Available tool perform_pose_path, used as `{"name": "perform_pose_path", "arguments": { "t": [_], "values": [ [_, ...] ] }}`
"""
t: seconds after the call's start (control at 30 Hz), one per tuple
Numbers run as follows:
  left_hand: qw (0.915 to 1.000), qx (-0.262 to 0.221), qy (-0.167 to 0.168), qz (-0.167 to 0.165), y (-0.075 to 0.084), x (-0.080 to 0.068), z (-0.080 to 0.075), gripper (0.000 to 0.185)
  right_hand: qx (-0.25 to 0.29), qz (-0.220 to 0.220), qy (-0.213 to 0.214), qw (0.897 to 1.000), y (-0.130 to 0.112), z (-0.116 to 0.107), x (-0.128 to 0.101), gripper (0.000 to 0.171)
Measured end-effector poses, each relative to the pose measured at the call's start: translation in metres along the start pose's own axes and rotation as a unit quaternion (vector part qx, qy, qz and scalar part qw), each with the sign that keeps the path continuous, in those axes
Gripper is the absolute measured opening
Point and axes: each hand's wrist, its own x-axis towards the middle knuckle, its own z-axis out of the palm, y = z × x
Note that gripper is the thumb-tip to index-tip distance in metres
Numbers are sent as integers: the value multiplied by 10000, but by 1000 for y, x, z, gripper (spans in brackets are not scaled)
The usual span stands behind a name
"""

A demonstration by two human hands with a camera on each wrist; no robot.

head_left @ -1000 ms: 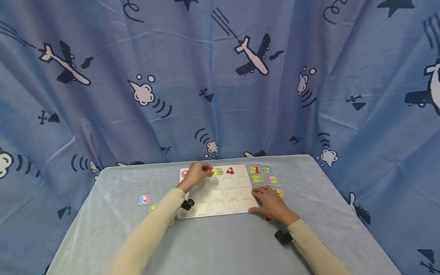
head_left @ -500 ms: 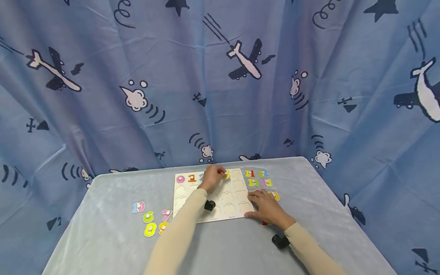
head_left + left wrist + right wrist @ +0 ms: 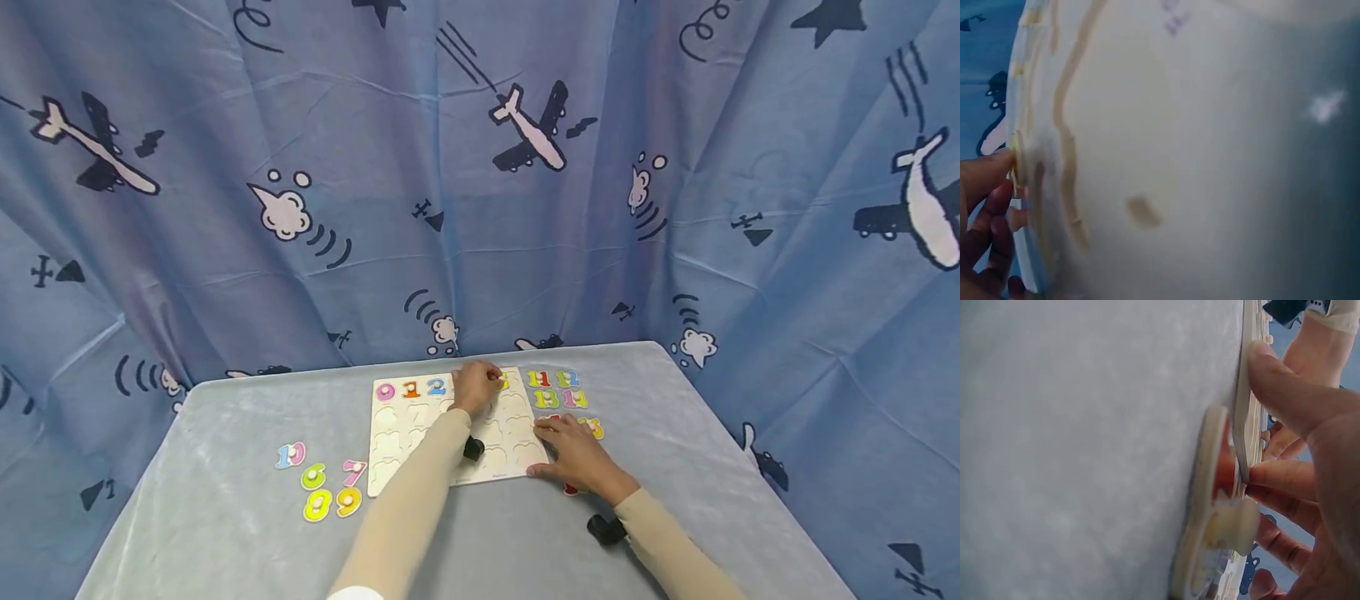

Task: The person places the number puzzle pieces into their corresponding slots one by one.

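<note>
The board (image 3: 513, 442) looks smooth, perhaps wooden; the table cover (image 3: 510, 542), matt cloth.

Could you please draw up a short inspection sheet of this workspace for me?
Surface: table with a pale grey cloth-like top.
Job's things: board with piece 0, piece 1 and piece 2 in its top row; piece 10, piece 6, piece 7, piece 8 and piece 9 loose to its left; piece 11, piece 12, piece 13, piece 14 and others, partly hidden, to its right.
Clutter: nothing seen.
Left grip: left hand pinches a yellow piece at the top row.
Right grip: right hand rests against the board's right edge.
Cables: nothing seen.
Surroundings: blue curtain with airplane prints behind the table.
</note>
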Motion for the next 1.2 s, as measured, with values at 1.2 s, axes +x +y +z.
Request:
{"name": "perform_pose_path", "arguments": {
  "t": [1.2],
  "values": [
    [9975, 502, -444, 234, 8, 11, 12, 9, -92, -89, 132, 9998, 1, 3, -3, 81]
  ]
}}
